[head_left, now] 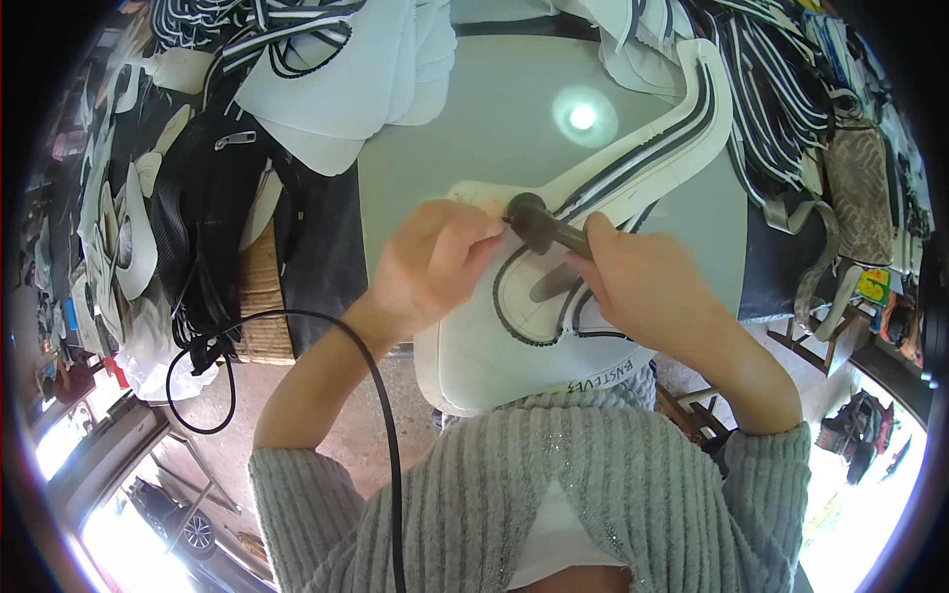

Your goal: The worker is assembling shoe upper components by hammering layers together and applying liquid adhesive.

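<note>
My right hand [647, 287] grips a dark round-headed hammer-like tool [542, 227], its head resting on a white shoe-upper piece with black stripes [652, 158]. My left hand [435, 262] presses the near end of that piece down with its fingertips, right beside the tool's head. The piece lies on a pale green-grey table [465, 148] and hangs over the front edge toward my lap. A black zigzag-edged trim curves across the piece [509, 316] under my hands.
A stack of white cut pieces [346, 89] lies at the back left and more striped uppers [781, 89] pile at the back right. A black bag [217, 217] sits left of the table. A black cable [386, 435] runs down past my left arm.
</note>
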Motion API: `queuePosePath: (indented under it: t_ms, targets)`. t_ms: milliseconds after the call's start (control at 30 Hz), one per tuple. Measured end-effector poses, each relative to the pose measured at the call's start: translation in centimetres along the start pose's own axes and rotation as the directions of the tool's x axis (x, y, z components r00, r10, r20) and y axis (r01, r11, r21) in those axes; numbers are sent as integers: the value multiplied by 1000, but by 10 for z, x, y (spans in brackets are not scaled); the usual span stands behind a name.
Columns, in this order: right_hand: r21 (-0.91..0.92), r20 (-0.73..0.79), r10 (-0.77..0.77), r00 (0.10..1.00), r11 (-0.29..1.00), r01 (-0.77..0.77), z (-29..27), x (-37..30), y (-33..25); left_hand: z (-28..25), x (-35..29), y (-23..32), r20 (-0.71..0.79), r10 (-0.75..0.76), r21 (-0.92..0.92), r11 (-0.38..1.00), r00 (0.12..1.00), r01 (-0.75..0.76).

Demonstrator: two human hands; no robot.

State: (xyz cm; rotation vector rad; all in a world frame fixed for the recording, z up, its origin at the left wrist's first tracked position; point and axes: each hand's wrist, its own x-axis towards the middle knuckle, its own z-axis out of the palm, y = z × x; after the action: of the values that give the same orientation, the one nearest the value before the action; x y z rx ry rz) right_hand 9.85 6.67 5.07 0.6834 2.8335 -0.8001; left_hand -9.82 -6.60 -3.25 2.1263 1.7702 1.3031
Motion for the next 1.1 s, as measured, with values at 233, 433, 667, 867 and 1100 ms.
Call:
queuePosePath:
  t_ms: [233,433,667,867,1100]
  targets:
    - [-41,67,51,996,998,-48,8,1,7,-11,3,-3,95,7,62,998,995,-13]
    - [11,-13,-31,999,999,32,-1,9,4,-15,7,2,97,110,165,978,989,-125]
    - [-13,35,-64,997,998,65,-1,17,4,-9,3,0,34,96,126,987,995,-100]
    - [-31,34,-59,998,998,60,7,18,2,-7,0,-5,-4,121,118,986,993,-120]
    - [-31,48,-76,996,997,77,6,21,0,-6,-5,-4,-59,74,179,982,996,-62]
